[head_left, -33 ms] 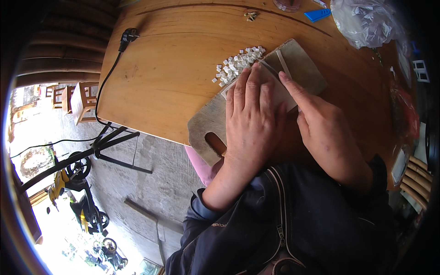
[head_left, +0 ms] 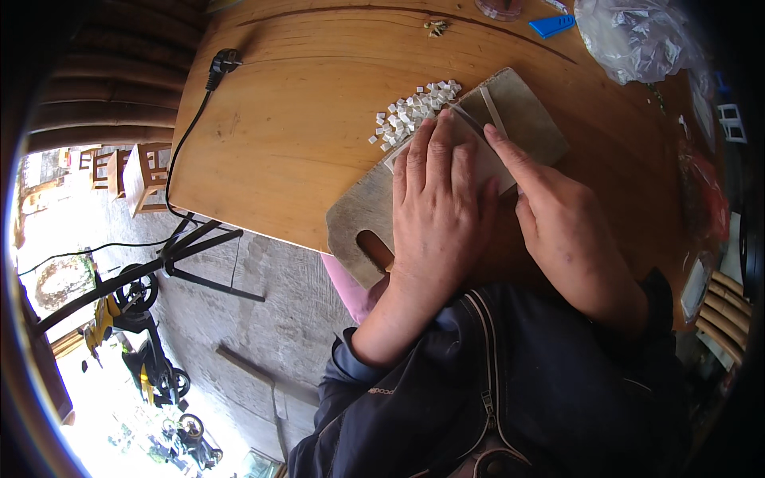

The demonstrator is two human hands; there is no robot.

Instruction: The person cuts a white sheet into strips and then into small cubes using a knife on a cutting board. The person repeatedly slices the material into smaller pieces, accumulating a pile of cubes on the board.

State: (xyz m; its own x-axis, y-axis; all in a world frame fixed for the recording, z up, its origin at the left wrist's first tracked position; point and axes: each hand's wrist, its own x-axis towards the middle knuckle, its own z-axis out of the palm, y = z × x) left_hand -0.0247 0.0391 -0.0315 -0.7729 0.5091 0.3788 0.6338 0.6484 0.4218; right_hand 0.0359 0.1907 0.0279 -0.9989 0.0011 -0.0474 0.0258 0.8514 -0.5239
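Note:
A worn wooden board (head_left: 353,217) with a slot handle lies slanted at the table's near edge. My left hand (head_left: 437,203) rests flat on a pale, flat piece (head_left: 494,169) on the board, its fingers stretched out side by side. Along that piece's right edge runs a thin dark blade (head_left: 470,118). My right hand (head_left: 562,215) presses on the blade with its index fingertip, the other fingers curled under; its handle, if any, is hidden. A narrow white strip (head_left: 492,110) lies on the board just beyond the blade. Small white cubes (head_left: 414,111) are heaped against the board's far side.
A black plug (head_left: 225,62) with its cable lies on the wooden table (head_left: 287,143) at the left. At the far right are a blue plastic tool (head_left: 551,26) and a clear plastic bag (head_left: 633,40). Below the table's left edge stand black folding legs (head_left: 195,239).

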